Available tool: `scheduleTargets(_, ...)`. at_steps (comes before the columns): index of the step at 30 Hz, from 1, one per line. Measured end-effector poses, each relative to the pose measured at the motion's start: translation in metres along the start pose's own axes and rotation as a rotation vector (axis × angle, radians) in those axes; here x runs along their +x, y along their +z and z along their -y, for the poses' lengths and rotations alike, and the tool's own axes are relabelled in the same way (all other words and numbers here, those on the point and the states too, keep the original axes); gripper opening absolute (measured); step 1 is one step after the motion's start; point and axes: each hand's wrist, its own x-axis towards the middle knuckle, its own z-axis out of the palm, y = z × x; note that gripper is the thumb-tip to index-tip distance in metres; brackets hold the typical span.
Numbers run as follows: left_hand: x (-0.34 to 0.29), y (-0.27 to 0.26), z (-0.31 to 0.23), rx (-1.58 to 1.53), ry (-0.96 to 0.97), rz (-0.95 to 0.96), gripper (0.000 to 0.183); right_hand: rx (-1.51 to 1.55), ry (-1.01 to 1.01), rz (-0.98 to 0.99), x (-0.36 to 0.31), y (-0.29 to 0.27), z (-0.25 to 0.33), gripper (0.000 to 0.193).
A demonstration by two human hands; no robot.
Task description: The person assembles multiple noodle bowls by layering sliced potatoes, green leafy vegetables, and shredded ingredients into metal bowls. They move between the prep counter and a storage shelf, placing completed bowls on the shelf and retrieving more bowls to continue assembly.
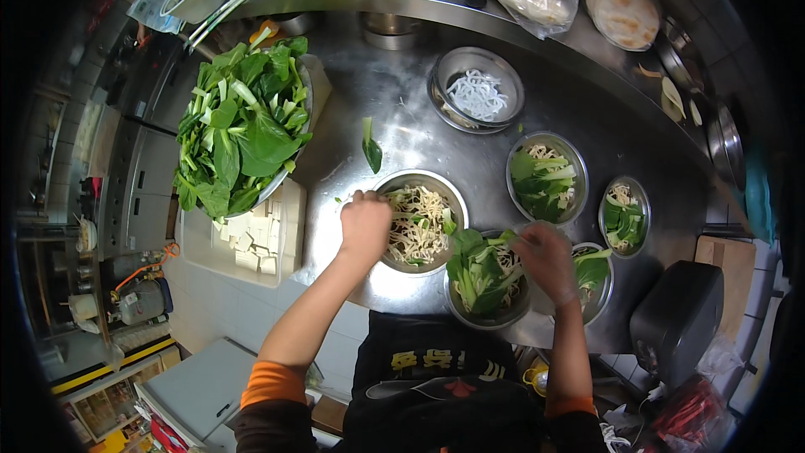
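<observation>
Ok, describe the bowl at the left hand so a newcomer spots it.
On the steel table, find the person's left hand: the bowl is just right of it. It sits farther out and left of the leaf-topped bowl near the right hand. Unlike that neighbour, it shows mostly pale strips, with only a few green bits.

Hands [366, 222] [547, 262] apart, both perhaps curled.

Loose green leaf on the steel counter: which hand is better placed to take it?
Left hand, probably: it is nearer the loose green leaf; the right hand is farther off, at a greens-filled metal bowl.
</observation>
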Motion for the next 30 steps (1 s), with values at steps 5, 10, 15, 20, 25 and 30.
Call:
scheduleTargets(5,-0.047,-0.048,-0.010,-0.563,0.110,-0.532,0.013,0.015,0.052,-0.005,-0.028,-0.009,-0.019,0.014)
scheduleTargets(10,-0.068,-0.034,-0.093,-1.031,0.275,-0.451,0.014,0.025,0.022,0.028,-0.060,-0.018,-0.034,0.021)
scheduleTargets(15,-0.083,0.001,-0.113,-0.710,0.050,-0.202,0.023,-0.388,-0.001,0.500,-0.114,-0.033,-0.074,0.028)
scheduleTargets(20,-0.100,0.050,-0.050,-0.660,-0.421,0.486,0.045,0.459,0.541,0.453,-0.146,0.027,-0.103,0.026)
scheduleTargets(25,-0.085,0.092,-0.065,-1.692,-0.904,-0.004,0.038,0.867,0.667,0.034,-0.137,0.070,-0.111,0.022)
scheduleTargets(30,-0.103,0.094,-0.046,-1.339,-0.932,-0.415,0.017,0.793,0.673,0.033,-0.133,0.060,-0.104,0.018)
